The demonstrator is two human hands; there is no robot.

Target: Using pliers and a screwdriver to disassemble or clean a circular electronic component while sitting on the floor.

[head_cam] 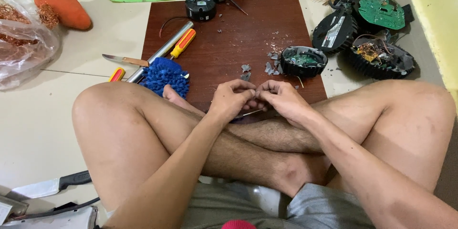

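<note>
I sit cross-legged on a tiled floor with a dark red-brown wooden board (229, 43) in front of my legs. My left hand (231, 99) and my right hand (281, 98) meet at the board's near edge, fingers curled together around something small. A thin wire or metal strip (250, 112) pokes out below them. What the fingers pinch is hidden. A round black casing with a green circuit board (303, 61) lies on the board just beyond my right hand, with grey plastic shards (271, 67) beside it.
On the board lie a small round black device (200, 6), a metal tube (162, 50) and an orange-handled screwdriver (183, 43). A blue fuzzy mop head (164, 75), a knife (125, 60), opened black casings (367, 29), a bag of copper wire (24, 33) surround it. A big knife (47, 186) lies near left.
</note>
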